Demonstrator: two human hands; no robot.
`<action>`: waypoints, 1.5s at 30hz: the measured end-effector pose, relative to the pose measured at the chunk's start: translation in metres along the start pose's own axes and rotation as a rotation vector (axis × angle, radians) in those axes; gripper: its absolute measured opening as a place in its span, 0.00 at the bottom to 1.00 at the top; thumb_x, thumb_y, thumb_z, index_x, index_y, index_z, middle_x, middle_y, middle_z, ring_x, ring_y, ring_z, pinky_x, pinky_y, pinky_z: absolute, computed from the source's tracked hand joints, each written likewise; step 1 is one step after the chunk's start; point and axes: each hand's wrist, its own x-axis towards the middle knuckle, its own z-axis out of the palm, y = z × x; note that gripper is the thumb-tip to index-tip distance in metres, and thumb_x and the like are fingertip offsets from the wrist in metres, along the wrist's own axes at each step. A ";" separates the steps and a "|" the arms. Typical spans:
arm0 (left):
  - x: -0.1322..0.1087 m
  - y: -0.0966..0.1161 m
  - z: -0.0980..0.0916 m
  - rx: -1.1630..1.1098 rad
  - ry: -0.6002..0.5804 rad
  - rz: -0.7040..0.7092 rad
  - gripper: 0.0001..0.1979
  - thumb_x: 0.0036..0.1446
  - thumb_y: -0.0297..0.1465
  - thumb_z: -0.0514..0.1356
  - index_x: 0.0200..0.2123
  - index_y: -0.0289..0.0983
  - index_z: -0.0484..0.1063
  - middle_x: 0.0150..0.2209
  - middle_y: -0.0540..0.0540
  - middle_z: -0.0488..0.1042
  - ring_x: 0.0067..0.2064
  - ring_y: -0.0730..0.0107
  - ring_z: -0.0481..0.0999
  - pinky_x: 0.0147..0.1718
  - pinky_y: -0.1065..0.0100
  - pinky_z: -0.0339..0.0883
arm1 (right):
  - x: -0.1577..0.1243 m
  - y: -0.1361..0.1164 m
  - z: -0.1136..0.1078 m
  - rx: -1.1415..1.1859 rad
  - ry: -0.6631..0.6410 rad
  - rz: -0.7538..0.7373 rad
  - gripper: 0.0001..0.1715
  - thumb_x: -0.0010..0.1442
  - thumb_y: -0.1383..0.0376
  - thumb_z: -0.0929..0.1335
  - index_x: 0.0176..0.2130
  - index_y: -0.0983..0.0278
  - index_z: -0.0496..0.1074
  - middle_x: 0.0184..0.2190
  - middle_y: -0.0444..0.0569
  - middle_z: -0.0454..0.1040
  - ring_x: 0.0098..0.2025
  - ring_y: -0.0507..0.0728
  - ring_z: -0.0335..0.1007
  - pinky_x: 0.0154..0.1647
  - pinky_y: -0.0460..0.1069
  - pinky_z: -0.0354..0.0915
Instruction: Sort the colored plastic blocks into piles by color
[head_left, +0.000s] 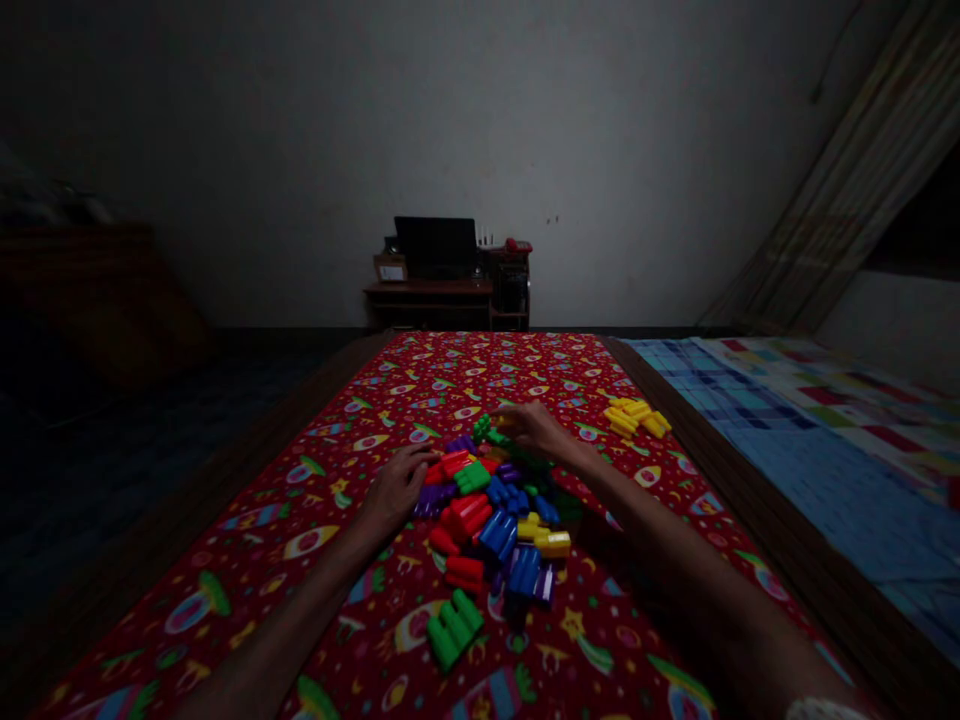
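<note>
Left hand (396, 488) leans inward, right hand (531, 428) arches downward; I cannot tell whether either grip is closed. Blocks (499, 535) point several ways, long axes varied.

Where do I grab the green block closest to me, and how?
I'd pinch the green block by its left and right sides, coming from above and your near side. Both those sides face the red patterned cloth, while a red block lies just beyond its far end. Its rounded ridges might help your grip.
</note>
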 end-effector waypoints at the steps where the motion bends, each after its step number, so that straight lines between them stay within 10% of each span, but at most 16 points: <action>1: 0.000 0.001 -0.001 0.002 -0.005 -0.001 0.20 0.58 0.35 0.47 0.39 0.36 0.78 0.48 0.39 0.75 0.50 0.57 0.74 0.50 0.54 0.69 | -0.010 0.007 -0.009 -0.001 0.103 0.056 0.15 0.57 0.69 0.66 0.45 0.69 0.75 0.30 0.47 0.76 0.29 0.50 0.67 0.30 0.43 0.57; 8: 0.002 -0.001 0.000 0.007 -0.008 -0.001 0.21 0.58 0.37 0.47 0.38 0.36 0.78 0.49 0.39 0.75 0.51 0.58 0.74 0.52 0.56 0.68 | -0.099 0.074 -0.077 -0.428 0.383 0.356 0.21 0.63 0.57 0.61 0.33 0.68 0.76 0.29 0.54 0.75 0.30 0.55 0.67 0.33 0.47 0.59; 16: 0.002 -0.003 0.001 0.004 0.008 0.023 0.19 0.58 0.36 0.47 0.38 0.37 0.78 0.48 0.41 0.76 0.50 0.59 0.75 0.49 0.57 0.70 | -0.139 0.110 -0.087 -0.344 0.380 0.650 0.18 0.59 0.59 0.64 0.42 0.68 0.77 0.38 0.57 0.78 0.38 0.58 0.74 0.36 0.48 0.64; 25: 0.002 0.000 -0.002 0.006 -0.016 0.007 0.20 0.58 0.37 0.47 0.38 0.36 0.78 0.49 0.39 0.75 0.50 0.57 0.74 0.50 0.55 0.69 | -0.108 0.061 -0.078 -0.240 0.514 0.459 0.15 0.58 0.66 0.63 0.37 0.66 0.78 0.37 0.54 0.80 0.38 0.58 0.75 0.41 0.49 0.66; 31: 0.001 0.001 -0.002 0.003 -0.024 -0.020 0.20 0.58 0.36 0.47 0.39 0.35 0.77 0.49 0.39 0.74 0.50 0.58 0.74 0.51 0.56 0.68 | -0.043 -0.012 -0.023 -0.030 0.085 0.095 0.16 0.63 0.65 0.62 0.38 0.66 0.77 0.31 0.49 0.78 0.31 0.52 0.72 0.32 0.44 0.61; 37: 0.000 0.001 -0.004 0.001 -0.031 0.001 0.19 0.58 0.35 0.48 0.40 0.36 0.77 0.49 0.39 0.74 0.50 0.59 0.74 0.51 0.57 0.69 | 0.011 -0.037 0.015 -0.422 -0.302 0.154 0.13 0.58 0.65 0.65 0.41 0.62 0.77 0.39 0.54 0.78 0.39 0.57 0.74 0.33 0.46 0.62; 45: -0.001 -0.003 0.002 -0.015 0.027 0.005 0.19 0.59 0.36 0.48 0.37 0.37 0.77 0.48 0.40 0.75 0.49 0.58 0.74 0.52 0.55 0.68 | -0.004 -0.020 0.012 -0.115 -0.111 0.135 0.15 0.55 0.66 0.68 0.43 0.66 0.77 0.35 0.48 0.78 0.35 0.53 0.72 0.33 0.44 0.61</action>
